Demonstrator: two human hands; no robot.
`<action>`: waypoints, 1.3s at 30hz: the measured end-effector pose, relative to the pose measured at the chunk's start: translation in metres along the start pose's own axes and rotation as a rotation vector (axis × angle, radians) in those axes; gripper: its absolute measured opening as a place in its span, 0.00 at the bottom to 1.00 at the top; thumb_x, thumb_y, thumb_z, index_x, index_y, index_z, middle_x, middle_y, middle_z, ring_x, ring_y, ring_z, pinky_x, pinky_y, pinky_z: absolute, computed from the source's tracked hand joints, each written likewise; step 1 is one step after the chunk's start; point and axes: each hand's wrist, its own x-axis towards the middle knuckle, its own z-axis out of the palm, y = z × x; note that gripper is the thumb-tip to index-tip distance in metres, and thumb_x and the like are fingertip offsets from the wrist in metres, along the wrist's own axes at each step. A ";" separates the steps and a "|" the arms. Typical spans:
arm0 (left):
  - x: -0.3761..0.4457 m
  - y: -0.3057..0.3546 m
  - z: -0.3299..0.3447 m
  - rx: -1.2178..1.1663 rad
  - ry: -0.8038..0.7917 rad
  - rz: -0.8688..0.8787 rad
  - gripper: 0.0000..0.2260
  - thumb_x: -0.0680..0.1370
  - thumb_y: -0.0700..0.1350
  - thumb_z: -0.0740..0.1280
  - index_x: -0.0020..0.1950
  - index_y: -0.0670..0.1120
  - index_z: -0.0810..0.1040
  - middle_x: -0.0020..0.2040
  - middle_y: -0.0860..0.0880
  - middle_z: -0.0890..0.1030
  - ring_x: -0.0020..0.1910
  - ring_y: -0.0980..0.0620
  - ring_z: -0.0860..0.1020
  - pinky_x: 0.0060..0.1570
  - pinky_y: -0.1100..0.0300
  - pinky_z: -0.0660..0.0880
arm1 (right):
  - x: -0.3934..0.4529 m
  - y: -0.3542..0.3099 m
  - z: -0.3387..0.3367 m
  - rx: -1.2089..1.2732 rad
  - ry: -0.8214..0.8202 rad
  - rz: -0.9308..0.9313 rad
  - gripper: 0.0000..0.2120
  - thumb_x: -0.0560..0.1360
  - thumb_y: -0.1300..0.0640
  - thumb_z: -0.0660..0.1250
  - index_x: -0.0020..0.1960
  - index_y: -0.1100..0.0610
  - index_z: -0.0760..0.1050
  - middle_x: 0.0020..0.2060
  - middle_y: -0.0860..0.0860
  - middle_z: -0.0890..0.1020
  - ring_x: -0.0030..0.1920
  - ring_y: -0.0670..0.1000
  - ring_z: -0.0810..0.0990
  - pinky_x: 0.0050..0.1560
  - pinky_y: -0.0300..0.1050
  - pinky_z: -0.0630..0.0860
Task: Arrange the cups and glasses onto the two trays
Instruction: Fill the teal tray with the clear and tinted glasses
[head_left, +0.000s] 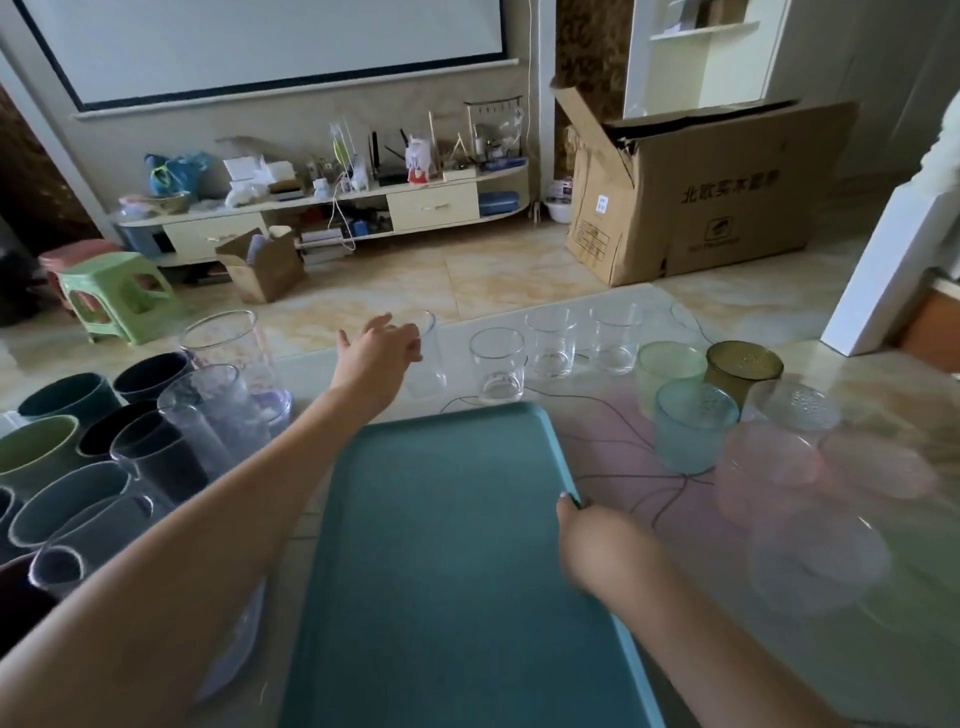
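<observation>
Head view, one frame. A teal tray (447, 561) lies flat on the bench (857, 675), near centre, nothing on it.

Right hand (597, 545): at the tray's right rim, fingers curled over the edge, gripping it.

Left hand (376, 358): stretched to the far side, fingers spread wide around a clear glass (428, 358) just beyond the tray's far edge; fingertips at the glass wall. Whether the grip is closed, I cannot tell: image blurred there.

Row of clear glasses along the far edge, right of the left hand: one (497, 364) just beyond the tray's far right corner, two more (551, 340) (616, 338) further right.

Right of the tray, a cluster of tinted tumblers: pale green (670, 379), amber (744, 371), blue (693, 431), pink (769, 473), plus clear textured ones, heavily blurred.

Left of the tray: dark and green cups (62, 457) packed together, tall clear glasses (228, 384) standing between them and the left forearm.

Only one tray is visible.
</observation>
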 end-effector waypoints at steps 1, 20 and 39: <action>-0.004 -0.004 -0.010 0.004 0.026 0.011 0.05 0.78 0.40 0.63 0.47 0.44 0.78 0.55 0.44 0.81 0.66 0.43 0.70 0.68 0.34 0.57 | 0.000 0.001 0.001 -0.008 -0.006 -0.005 0.33 0.78 0.64 0.53 0.78 0.60 0.40 0.73 0.58 0.61 0.69 0.59 0.68 0.65 0.50 0.67; -0.085 -0.047 -0.034 0.155 -0.169 0.016 0.05 0.78 0.39 0.61 0.49 0.43 0.76 0.56 0.42 0.80 0.71 0.44 0.67 0.58 0.48 0.71 | -0.001 0.008 0.007 0.021 -0.083 0.009 0.40 0.78 0.59 0.60 0.77 0.52 0.33 0.78 0.52 0.41 0.75 0.57 0.58 0.72 0.53 0.62; 0.009 0.078 0.050 0.197 -0.103 0.325 0.26 0.73 0.28 0.58 0.70 0.44 0.65 0.62 0.44 0.77 0.61 0.43 0.74 0.63 0.55 0.64 | -0.003 0.011 0.006 0.066 -0.037 -0.058 0.35 0.79 0.63 0.53 0.77 0.58 0.35 0.78 0.56 0.46 0.76 0.56 0.54 0.70 0.52 0.62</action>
